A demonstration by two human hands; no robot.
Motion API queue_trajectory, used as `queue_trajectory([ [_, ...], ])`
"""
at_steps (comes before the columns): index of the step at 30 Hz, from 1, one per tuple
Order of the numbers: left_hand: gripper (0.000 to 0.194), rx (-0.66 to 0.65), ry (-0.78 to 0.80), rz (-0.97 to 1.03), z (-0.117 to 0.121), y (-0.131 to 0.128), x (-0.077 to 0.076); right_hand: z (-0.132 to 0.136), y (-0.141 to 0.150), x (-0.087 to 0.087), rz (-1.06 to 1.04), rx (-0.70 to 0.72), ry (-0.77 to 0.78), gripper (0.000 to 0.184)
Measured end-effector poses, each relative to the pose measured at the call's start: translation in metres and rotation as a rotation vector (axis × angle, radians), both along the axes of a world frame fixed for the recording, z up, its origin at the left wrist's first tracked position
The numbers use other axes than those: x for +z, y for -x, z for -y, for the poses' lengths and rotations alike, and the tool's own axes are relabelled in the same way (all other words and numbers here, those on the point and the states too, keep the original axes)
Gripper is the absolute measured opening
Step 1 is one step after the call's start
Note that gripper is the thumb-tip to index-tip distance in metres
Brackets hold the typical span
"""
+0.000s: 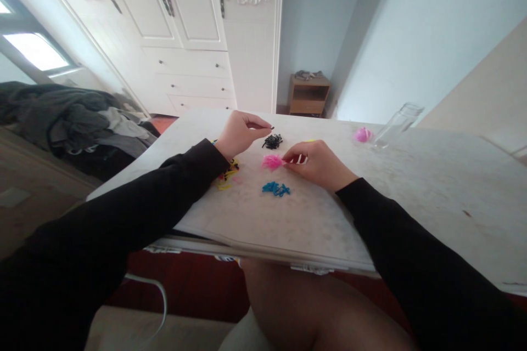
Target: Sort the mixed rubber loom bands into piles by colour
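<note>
My left hand (pixel 242 134) is closed in a pinch, with a tiny black strip (pixel 272 128) at its fingertips. Just below it on the table lies a heap of small black strips (pixel 272 141). At the edge of a pink heap of thin strips (pixel 272 162), my right hand (pixel 315 162) pinches a bit of pink between thumb and finger. Nearer to me is a small blue heap (pixel 276 189) of loop-like strips. Mixed yellow, black and red pieces (pixel 228 175) are partly hidden by my left wrist. Some yellow (pixel 309 141) shows behind my right hand.
On the white table (pixel 432 203), a clear glass bottle (pixel 397 126) stands at the back right beside a round pink object (pixel 363 135). Dark clothes (pixel 82 118) are piled to the left. A white wardrobe (pixel 193 77) and a small wooden cabinet (pixel 309 96) stand beyond.
</note>
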State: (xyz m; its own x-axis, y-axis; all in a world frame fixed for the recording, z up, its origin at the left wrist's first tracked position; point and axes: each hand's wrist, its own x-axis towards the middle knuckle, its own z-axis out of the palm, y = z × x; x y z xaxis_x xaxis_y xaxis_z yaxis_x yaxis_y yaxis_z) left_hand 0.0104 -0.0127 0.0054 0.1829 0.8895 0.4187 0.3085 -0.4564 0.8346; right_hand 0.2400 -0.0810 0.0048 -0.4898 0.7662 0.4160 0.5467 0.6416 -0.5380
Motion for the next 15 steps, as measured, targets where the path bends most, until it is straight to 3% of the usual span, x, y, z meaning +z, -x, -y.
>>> queue_trajectory([
  [9,0.021,-0.071,0.06,-0.134,-0.001,0.001,0.0,0.004,-0.002,0.004,-0.055,-0.027,-0.035,0.008],
  [15,0.015,-0.096,-0.006,-0.17,-0.007,0.012,0.012,0.004,-0.002,0.006,-0.054,-0.025,-0.04,0.007],
])
